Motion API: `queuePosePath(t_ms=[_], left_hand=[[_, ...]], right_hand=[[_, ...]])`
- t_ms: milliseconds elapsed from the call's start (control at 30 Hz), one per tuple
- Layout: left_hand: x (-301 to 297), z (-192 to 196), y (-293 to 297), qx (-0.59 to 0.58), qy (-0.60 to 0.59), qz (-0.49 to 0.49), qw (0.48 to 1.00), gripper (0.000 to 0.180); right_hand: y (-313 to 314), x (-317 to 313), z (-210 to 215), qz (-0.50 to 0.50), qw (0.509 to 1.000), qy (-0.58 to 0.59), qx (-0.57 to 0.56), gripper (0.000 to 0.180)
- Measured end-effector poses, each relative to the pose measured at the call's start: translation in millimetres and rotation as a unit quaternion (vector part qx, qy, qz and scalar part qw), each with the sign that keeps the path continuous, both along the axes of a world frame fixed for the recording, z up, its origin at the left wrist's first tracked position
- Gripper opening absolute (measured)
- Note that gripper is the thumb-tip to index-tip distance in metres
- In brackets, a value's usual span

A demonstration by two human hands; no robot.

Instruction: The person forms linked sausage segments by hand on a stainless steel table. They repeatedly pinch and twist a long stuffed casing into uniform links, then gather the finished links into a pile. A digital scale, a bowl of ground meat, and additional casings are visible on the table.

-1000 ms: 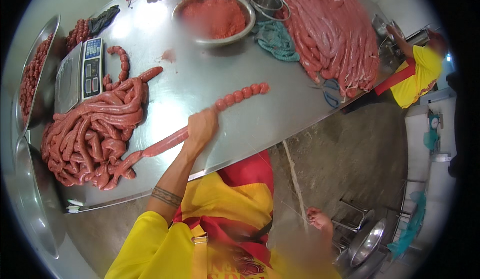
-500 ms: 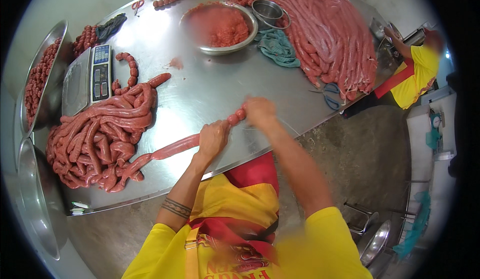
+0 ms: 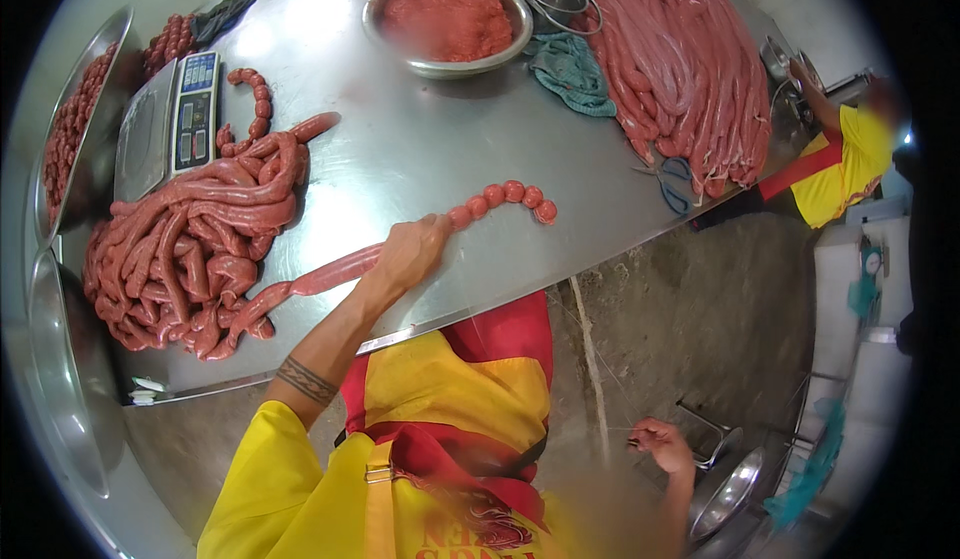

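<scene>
Red chest lettering [image 3: 447, 536] was spotted; sausage [image 3: 338, 270] got clutched in left hand [image 3: 410, 251] near worktop's front edge [image 3: 470, 306], thread [image 3: 618, 429] pinched in right hand [image 3: 664, 446].

sausage links [image 3: 515, 192]: pinkish-red | cloth [image 3: 572, 77]: teal | mince [image 3: 465, 21]: red | sleeve [image 3: 268, 454]: yellow

Metal table [image 3: 375, 164] under sausages [image 3: 494, 196], scale [image 3: 146, 144], bowl [image 3: 455, 69], cloth [image 3: 570, 75] and scissors [image 3: 677, 184]

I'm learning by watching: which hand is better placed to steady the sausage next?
Likely the left hand: it grips the sausage, while the right hand is away from the table.
</scene>
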State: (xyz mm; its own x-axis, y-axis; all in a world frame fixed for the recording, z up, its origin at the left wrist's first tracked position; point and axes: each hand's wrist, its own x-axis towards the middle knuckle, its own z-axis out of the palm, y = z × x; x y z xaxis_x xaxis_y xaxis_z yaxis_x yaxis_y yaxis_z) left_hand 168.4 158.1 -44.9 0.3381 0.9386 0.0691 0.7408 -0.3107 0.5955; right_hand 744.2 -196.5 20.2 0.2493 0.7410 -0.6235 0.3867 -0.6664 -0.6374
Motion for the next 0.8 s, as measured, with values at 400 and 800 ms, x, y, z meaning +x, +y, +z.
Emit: queuePosePath(t_ms=[400,800], left_hand=[[-15,2,-32,-0.011,0.015,-0.072,0.997,0.012],[11,-1,30,-0.054,0.032,0.081,0.995,0.024]], right_hand=[[303,-250,-87,0.255,0.867,-0.257,0.342,0.073],[221,-239,-73,0.086,0.936,0.061,0.335,0.079]])
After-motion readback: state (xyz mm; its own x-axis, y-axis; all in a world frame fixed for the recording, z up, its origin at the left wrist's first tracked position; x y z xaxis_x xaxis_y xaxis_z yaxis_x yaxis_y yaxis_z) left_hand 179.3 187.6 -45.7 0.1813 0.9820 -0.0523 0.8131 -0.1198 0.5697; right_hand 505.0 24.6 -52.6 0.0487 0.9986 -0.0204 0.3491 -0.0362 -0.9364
